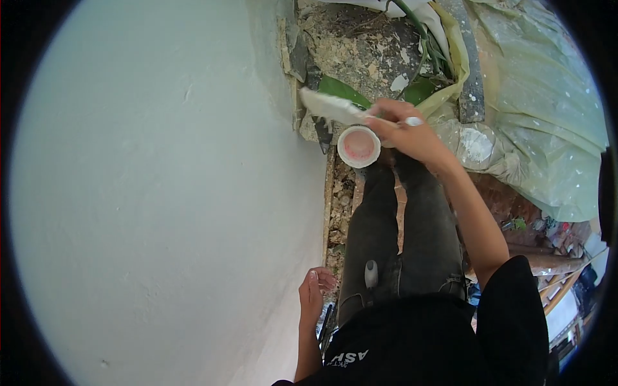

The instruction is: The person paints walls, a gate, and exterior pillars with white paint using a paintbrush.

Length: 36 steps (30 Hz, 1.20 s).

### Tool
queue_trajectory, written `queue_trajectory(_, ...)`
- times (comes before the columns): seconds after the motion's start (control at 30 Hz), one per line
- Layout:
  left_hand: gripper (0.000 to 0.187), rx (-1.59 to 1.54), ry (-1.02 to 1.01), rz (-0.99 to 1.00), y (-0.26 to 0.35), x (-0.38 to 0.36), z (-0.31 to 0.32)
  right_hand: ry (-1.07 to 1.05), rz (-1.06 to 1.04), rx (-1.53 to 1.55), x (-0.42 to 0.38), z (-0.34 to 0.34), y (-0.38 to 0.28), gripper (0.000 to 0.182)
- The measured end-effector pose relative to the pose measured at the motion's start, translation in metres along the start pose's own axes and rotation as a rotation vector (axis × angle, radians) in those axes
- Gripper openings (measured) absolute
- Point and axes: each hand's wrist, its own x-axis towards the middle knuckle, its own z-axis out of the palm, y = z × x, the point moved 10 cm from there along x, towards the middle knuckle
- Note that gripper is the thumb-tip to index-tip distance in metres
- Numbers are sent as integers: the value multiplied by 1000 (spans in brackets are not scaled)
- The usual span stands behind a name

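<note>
My right hand (pixel 409 132) is closed around the handle of a wide paintbrush (pixel 331 106), whose broad head is coated white and points left toward the wall. Just below the brush is a round white tub (pixel 341 157) with a pinkish-white residue inside; what supports it is hidden. My left hand (pixel 315 286) hangs low beside the wall, with its fingers loosely curled and slightly apart, and nothing visible in it. The smooth pale wall (pixel 174 193) fills the left side of the view.
Green leaves (pixel 344 90) stick out beside the brush. Pale plastic sheeting (pixel 541 116) drapes over things at the right. A paint-splattered surface (pixel 360 45) lies ahead. Rubble (pixel 341 199) runs along the wall's base, beside my legs (pixel 425 219).
</note>
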Motion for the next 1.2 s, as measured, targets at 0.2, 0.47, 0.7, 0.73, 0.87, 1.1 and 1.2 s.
queue_trajectory(0.2, 36, 32, -47, 38, 1, 2, 9, 49, 140, -336, -52, -31, -8, 16)
queue_trajectory(0.47, 36, 35, -54, 43, 1, 2, 9, 47, -228, -785, -52, 20, -21, 14)
queue_trajectory(0.7, 38, -8, -27, 26, -14, -1, 6, 55, -200, -794, -23, 65, 1, 5)
queue_trajectory(0.73, 38, -16, -26, 25, -13, -1, 7, 50, -203, -798, -16, 75, 10, 5)
queue_trajectory(0.87, 42, -152, -23, 2, -14, -4, 9, -41, -88, -724, 8, 113, 52, 7)
queue_trajectory(1.1, 43, -207, 29, -56, -30, -6, -1, -63, -115, -869, -12, 87, 3, 8)
queue_trajectory(1.2, 43, -203, 37, -59, -27, -4, -2, 112, -202, -823, -24, 50, -13, 8)
